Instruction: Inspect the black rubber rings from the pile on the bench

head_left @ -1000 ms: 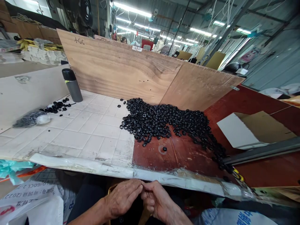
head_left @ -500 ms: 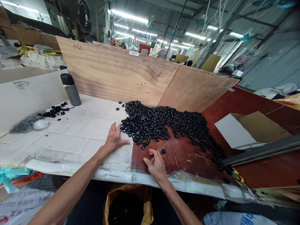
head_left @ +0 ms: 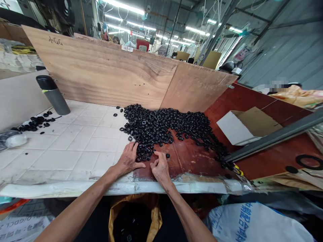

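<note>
At a tiled tabletop (head_left: 102, 144), curved hands (head_left: 127, 159), glossy black rings (head_left: 156, 125); grained plywood (head_left: 106, 69)

Grey bottle (head_left: 57, 101), black cap, standing left rear on counter (head_left: 75, 141). Clear plastic bag (head_left: 16, 140) at left edge, cut by the view. Wooden board (head_left: 106, 67) along the back, handwriting top left. Right: open box (head_left: 234, 127), white outside, brown inside; grey metal bar (head_left: 277, 137) slants in front. Lower right: white sack (head_left: 252, 222), blue print. Overhead: lit tubes (head_left: 126, 6).
</note>
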Demonstrator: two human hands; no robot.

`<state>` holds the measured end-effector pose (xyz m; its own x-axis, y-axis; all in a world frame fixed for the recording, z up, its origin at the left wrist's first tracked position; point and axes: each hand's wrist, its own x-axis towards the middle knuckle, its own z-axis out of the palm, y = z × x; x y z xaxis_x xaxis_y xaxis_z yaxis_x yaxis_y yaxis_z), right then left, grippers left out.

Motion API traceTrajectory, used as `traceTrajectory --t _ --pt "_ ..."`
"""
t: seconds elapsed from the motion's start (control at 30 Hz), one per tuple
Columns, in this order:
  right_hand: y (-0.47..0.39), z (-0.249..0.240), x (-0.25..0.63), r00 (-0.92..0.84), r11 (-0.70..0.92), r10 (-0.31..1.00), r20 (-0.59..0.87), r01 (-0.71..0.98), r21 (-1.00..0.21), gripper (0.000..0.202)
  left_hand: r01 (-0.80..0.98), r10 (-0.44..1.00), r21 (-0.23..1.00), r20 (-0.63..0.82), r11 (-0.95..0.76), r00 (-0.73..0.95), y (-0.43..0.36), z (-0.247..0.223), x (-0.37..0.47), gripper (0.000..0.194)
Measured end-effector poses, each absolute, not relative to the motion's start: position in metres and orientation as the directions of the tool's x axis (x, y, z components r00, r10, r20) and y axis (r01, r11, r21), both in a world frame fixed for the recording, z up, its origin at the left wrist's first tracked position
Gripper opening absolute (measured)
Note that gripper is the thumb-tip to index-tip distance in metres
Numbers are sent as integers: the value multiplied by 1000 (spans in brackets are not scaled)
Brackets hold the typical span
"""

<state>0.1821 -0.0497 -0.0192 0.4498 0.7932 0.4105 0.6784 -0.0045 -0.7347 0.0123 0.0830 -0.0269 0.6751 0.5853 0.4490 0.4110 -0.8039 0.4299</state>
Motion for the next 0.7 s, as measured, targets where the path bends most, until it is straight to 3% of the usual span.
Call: traceTrajectory --t 0.2,0.37,0.7 --pt "-40 -17 189 367 -25 839 402 764 -645 38 430 610 441 464 -788 643 51 -17 -1 101" --pt "-37 -17 187 361 -59 845 395 796 -602 19 448 608 411 519 -794 600 43 -6 -6 69" --pt "-52 -6 182 374 72 846 381 627 -775 12 549 636 324 449 -771 628 38 0 -6 19"
